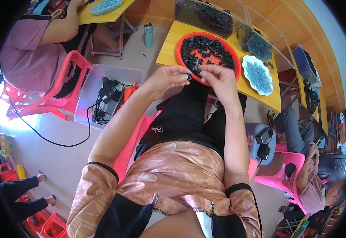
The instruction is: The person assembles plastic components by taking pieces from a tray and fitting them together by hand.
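My left hand pinches a small black part between thumb and fingertips, just off the near left rim of a round red tray. My right hand is closed too, its thumb and fingertips pressed together over the tray's near side. What it holds, if anything, is too small to make out. Many small black parts lie scattered in the tray, with red showing through the middle. To its right, a white scalloped dish holds many small clear, bluish pieces.
Tray and dish stand on a yellow table. Behind them are clear bins of black parts. Left on the floor sits a clear plastic tub with cables and adapters; a green tumbler stands beyond. Other people sit at left and right.
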